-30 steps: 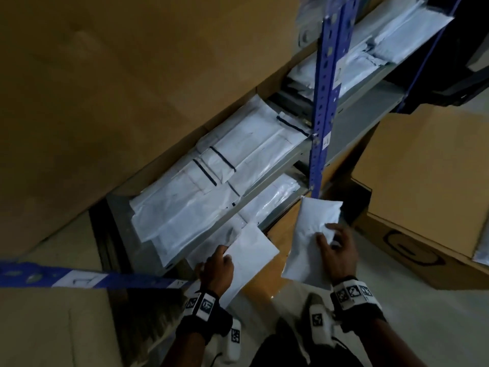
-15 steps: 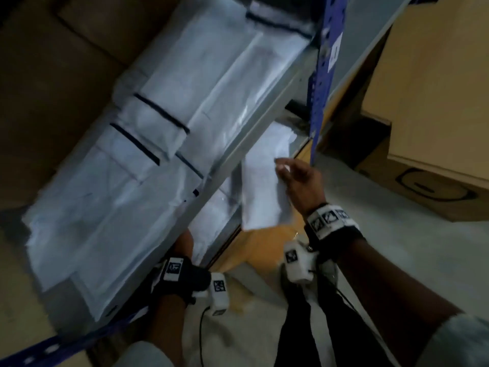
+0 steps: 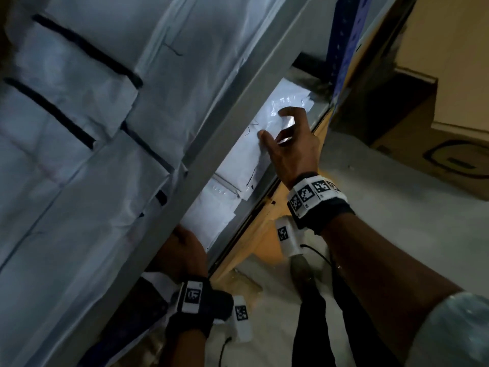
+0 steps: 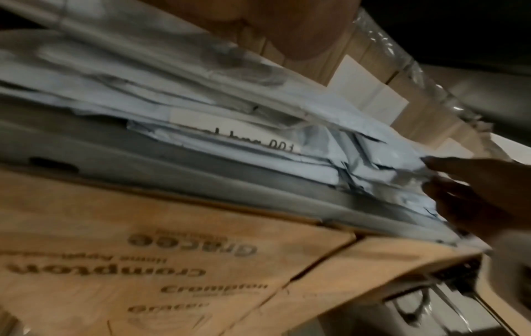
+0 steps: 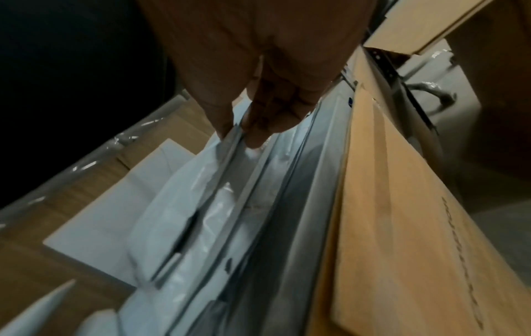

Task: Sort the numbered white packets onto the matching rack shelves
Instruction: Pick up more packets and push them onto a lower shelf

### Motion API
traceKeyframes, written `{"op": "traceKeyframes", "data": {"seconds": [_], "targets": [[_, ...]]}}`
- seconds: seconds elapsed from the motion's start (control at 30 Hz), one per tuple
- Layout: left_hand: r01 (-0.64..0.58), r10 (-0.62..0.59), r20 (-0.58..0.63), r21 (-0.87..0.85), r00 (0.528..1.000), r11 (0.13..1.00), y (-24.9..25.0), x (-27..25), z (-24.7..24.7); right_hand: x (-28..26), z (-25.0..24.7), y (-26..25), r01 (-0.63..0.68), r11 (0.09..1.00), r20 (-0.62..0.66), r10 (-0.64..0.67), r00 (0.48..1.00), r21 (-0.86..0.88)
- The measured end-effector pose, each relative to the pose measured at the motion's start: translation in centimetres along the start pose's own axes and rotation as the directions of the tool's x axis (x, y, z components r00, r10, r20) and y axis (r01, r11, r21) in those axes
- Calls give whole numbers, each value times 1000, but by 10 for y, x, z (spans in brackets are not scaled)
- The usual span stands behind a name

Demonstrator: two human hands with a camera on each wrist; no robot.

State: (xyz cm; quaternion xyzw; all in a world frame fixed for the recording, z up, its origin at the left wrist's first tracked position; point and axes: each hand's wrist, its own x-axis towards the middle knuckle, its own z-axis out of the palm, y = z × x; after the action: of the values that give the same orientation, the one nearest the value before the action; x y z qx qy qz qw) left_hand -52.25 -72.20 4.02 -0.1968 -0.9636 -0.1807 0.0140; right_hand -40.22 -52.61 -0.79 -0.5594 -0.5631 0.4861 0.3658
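Observation:
White packets [image 3: 87, 107] with black tape strips cover the upper grey shelf [image 3: 211, 144]. More white packets [image 3: 211, 215] lie on the lower shelf [image 3: 260, 193]. My right hand [image 3: 274, 123] reaches into the lower shelf and lays a white packet [image 3: 238, 160] on that pile. In the right wrist view its thumb and fingers [image 5: 258, 134] pinch the packet's edge [image 5: 178, 204]. My left hand [image 3: 182, 250] is half hidden under the upper shelf's edge. In the blurred left wrist view the left hand [image 4: 459, 193] pinches a packet corner [image 4: 402, 175] at the stack's end.
A blue rack upright [image 3: 341, 43] stands just right of my right hand. A printed cardboard box [image 4: 172, 261] sits under the lower shelf. Large cardboard boxes [image 3: 436, 75] stand on the floor [image 3: 383, 221] to the right. My legs are below.
The view has dropped close to the shelves. My right hand has carried its packet from in front of the rack into the lower shelf. My left hand has gone under the upper shelf's edge.

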Motion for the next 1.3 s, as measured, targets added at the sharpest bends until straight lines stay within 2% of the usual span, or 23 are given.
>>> {"op": "traceKeyframes", "data": {"seconds": [0.07, 0.13, 0.2, 0.27, 0.33, 0.43, 0.6, 0.83, 1.07, 1.17, 1.3], "targets": [[-19, 23, -57, 69, 998, 997, -11, -13, 11, 4, -2, -1, 45, 993, 53, -39, 998, -107], [-2, -2, 43, 89, 999, 996, -15, -30, 19, 7, -5, -2, 130, 967, 94, -112, 989, -217], [-47, 31, 135, 121, 990, 992, -20, -44, 23, 12, -9, -3, 255, 876, 100, -234, 967, -411], [-47, 23, 178, 129, 984, 991, -27, -46, 31, 22, -10, -5, 364, 736, 154, -340, 928, -571], [3, -24, 177, 117, 984, 993, -29, -44, 38, 34, -10, -7, 446, 624, 286, -345, 894, -642], [42, -59, 152, 109, 987, 993, -29, -38, 42, 45, -2, -7, 508, 542, 435, -269, 859, -669], [102, -112, 174, 63, 978, 993, -25, -30, 45, 53, 10, -12, 524, 517, 442, -284, 851, -677], [151, -176, 211, 130, 962, 980, -20, -25, 55, 62, 25, 2, 543, 445, 494, -233, 838, -712], [155, -192, 258, 157, 947, 975, -21, -22, 56, 65, 21, 2, 558, 435, 529, -200, 825, -706], [159, -192, 253, 147, 948, 976, -19, -21, 46, 62, 22, -10, 544, 459, 511, -206, 834, -703], [235, -254, 230, 109, 939, 966, -17, -26, 42, 45, 33, -19, 525, 499, 481, -227, 847, -689]]}}
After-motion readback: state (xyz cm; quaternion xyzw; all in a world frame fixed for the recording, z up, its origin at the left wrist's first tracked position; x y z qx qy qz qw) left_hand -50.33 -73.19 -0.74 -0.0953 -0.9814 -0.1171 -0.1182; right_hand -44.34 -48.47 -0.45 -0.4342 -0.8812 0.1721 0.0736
